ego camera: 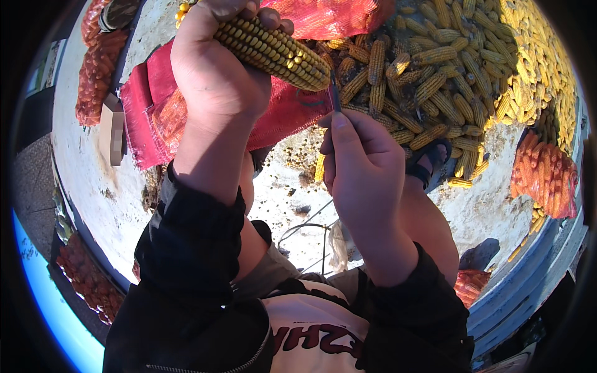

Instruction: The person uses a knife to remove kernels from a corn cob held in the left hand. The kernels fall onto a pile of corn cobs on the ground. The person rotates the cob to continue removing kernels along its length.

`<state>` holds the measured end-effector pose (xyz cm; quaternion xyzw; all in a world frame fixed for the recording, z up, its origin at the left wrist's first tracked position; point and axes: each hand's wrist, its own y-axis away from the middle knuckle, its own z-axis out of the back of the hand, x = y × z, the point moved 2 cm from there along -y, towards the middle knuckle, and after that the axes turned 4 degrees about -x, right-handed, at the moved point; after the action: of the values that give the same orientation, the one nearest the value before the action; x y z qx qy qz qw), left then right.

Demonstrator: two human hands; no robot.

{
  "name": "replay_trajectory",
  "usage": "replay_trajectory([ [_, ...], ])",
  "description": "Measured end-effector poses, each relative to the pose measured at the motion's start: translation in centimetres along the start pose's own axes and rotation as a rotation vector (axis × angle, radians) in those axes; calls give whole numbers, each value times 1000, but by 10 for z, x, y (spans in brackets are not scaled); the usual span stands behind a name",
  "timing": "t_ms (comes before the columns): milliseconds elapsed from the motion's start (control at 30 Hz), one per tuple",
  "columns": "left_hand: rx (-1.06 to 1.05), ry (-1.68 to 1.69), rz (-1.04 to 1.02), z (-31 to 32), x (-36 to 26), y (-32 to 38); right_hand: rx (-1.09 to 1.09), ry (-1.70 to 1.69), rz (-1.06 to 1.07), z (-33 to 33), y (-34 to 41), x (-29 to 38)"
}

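An ear of dried yellow corn (280,51) lies slantwise across my left hand (219,70), whose fingers curl around it from above. Several kernel rows show, and a few kernels near the lower right end look paler. My right hand (359,149) grips a slim, narrow tool (336,95) between thumb and fingers. Its thin tip points up and sits at the ear's right end; whether it touches cannot be told. The exact kind of tool is unclear, since the fist hides its lower part. Below the hands, a red woven sack (289,107) lies behind my left wrist.
A heap of corn ears (438,84) spreads at the upper right, beside my sandalled foot (431,161). Red mesh sacks of corn stand at left (100,77) and right (543,175). A cardboard box (112,130), scattered kernels (298,151) and a dark cable (303,226) lie on the concrete.
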<state>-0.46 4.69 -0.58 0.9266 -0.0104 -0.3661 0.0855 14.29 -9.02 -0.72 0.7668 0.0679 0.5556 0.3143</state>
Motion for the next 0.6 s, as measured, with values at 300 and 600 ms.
replay_trajectory([
  [300,183,-7,22,-2,6,1,62,147,147,-5,1,0],
  [600,204,-55,19,-8,3,8,51,246,348,-6,-4,-5],
])
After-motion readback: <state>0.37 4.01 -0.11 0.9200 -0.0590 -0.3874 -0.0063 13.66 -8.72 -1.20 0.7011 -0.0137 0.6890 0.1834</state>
